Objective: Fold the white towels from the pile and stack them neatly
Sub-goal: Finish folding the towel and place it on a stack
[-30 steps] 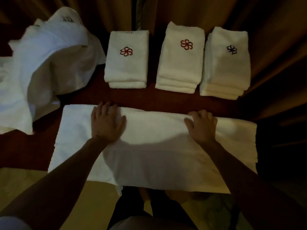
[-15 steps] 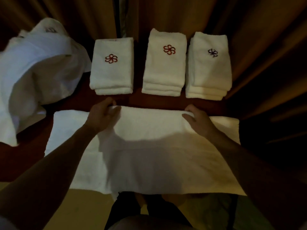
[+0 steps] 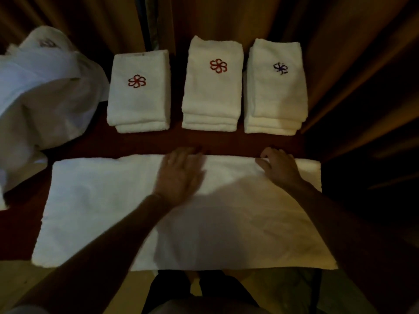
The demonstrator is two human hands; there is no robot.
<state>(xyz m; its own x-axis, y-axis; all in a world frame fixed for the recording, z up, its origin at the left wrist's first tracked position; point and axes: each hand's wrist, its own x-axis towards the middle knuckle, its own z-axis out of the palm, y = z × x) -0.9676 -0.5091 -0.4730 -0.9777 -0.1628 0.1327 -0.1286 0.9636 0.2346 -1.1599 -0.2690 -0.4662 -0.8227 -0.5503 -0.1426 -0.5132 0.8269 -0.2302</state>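
Head view: towel lies lengthwise left-right; left hand flat, right hand pinching it.

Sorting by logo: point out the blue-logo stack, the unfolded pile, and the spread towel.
blue-logo stack (image 3: 275, 91), head view, top towel.
unfolded pile (image 3: 43, 96), head view, crumpled middle.
spread towel (image 3: 97, 200), head view, bare left half.

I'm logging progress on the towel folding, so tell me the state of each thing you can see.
Spread towel: flat, partly folded.
Left hand: flat on it.
Right hand: fingers curled at its far edge.
Three stacks: folded, neat, logos up.
Unfolded pile: heaped, crumpled.
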